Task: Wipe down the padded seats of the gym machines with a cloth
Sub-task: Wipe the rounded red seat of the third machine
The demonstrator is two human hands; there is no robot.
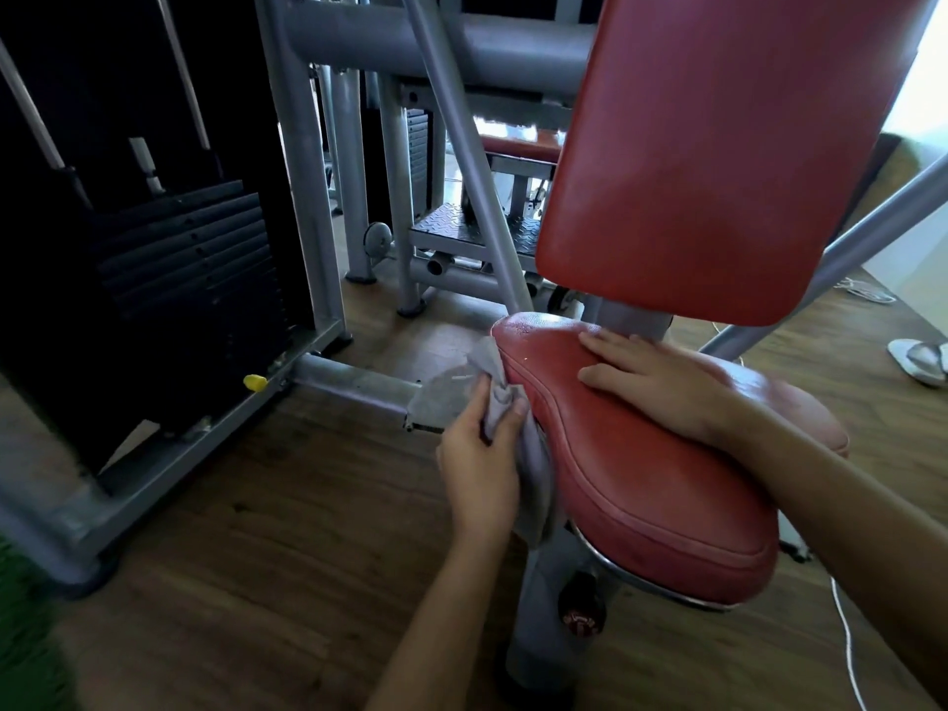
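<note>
Held two bare forearms (441,608) out from the near edge toward the red seat (641,479). Gripped a grey cloth (451,397) in the left hand (479,454), fingers and thumb curled round the bunched fabric, and pressed it to the seat's left side wall, about midway along; let a loose tail hang below the seat's rim. Laid the right hand (651,387) flat on the seat's top toward its back end, fingers straight and spread, holding nothing, seemingly to steady the pad. Had the two hands apart, with the seat's left edge seam between them. Judged the job on this pad as under way rather than finished, with the left side wall in hand and nothing to show the front rim or the far right side as wiped. Saw a faint sheen and a few bright specks on the seat's top near its back, but could not say whether wetness from wiping or only glare. Counted as left the tall red backrest (718,146) above and behind the seat, and another red pad (518,146) on a machine well beyond the seat. Noted a black weight stack (179,259) well to the seat's left, across the wooden floor (282,531).
</note>
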